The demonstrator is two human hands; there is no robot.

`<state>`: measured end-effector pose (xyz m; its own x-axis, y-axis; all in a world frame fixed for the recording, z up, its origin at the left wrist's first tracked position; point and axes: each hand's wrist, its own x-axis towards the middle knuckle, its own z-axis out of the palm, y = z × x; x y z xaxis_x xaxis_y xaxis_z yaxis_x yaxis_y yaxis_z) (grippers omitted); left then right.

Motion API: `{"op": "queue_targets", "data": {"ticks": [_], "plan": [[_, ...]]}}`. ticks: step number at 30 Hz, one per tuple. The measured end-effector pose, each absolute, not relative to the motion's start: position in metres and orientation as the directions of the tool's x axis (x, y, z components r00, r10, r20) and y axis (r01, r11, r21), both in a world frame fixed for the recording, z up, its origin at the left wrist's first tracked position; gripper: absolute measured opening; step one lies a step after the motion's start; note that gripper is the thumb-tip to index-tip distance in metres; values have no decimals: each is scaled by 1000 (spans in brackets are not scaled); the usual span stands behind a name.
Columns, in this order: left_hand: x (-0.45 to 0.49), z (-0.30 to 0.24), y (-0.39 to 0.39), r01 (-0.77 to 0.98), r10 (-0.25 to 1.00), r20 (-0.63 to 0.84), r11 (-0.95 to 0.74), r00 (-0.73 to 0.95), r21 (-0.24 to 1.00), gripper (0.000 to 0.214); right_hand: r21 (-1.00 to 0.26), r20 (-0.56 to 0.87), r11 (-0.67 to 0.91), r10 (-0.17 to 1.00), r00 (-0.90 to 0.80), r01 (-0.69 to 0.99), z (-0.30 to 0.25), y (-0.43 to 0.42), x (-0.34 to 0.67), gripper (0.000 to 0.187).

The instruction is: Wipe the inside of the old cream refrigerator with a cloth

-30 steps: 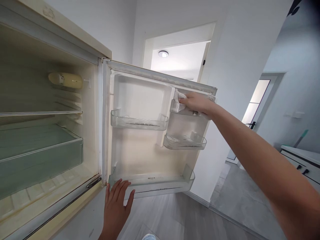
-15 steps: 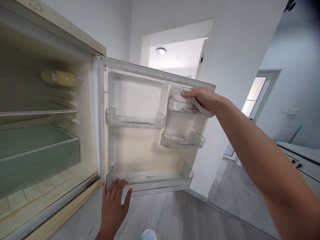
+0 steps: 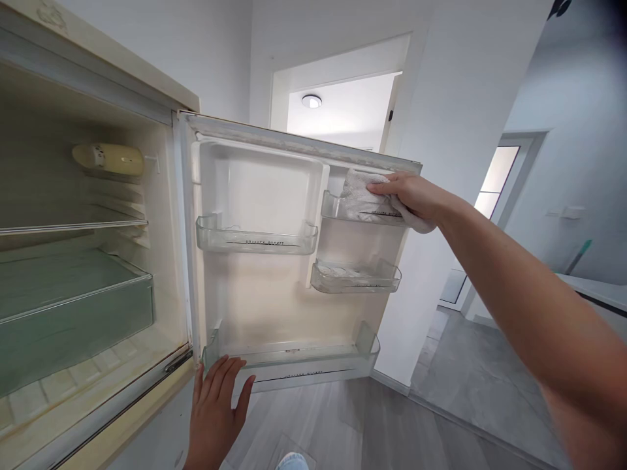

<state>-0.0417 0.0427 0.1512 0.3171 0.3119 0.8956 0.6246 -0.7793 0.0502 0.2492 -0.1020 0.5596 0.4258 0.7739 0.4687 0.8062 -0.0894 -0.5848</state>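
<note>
My right hand [image 3: 409,199] grips a white cloth [image 3: 362,198] and presses it into the upper right door bin [image 3: 333,209] of an open cream-coloured fridge door [image 3: 255,307]. The cloth hides most of that bin. My left hand [image 3: 214,414] is low down with its fingers spread, the fingertips against the front of the clear bottom door bin [image 3: 304,369]. Two more clear door bins [image 3: 255,239] [image 3: 355,279] hang on the door, upper left and lower right, and neither hand touches them.
To the left stands the fridge interior [image 3: 73,196], with a glass shelf, a green-tinted drawer and a cream fitting on its wall. Below the door is a wood-look floor [image 3: 333,424]. A doorway [image 3: 337,111] is behind the door; grey tile lies to the right.
The right hand and cloth have slid rightward along the upper right door bin. The left hand stays at the bottom bin. The whole view has shifted slightly.
</note>
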Motion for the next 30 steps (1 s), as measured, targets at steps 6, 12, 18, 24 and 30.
{"op": "queue_targets", "data": {"ticks": [6,12,18,24,30], "plan": [[-41,153,43,620,289,901,-784,324,28,33,-540,513,-69,763,393,839,551,-102,264,32],[-38,152,42,627,317,894,-777,318,52,32,-203,612,-325,694,379,924,551,-89,266,33],[-34,152,41,622,317,902,-780,294,72,32,362,788,-483,616,16,797,562,-98,270,27],[-34,151,41,622,301,905,-781,299,54,35,167,615,-436,747,252,884,559,-105,281,30],[-34,150,38,632,344,890,-770,300,85,34,78,554,-541,722,415,837,562,-98,277,31]]}}
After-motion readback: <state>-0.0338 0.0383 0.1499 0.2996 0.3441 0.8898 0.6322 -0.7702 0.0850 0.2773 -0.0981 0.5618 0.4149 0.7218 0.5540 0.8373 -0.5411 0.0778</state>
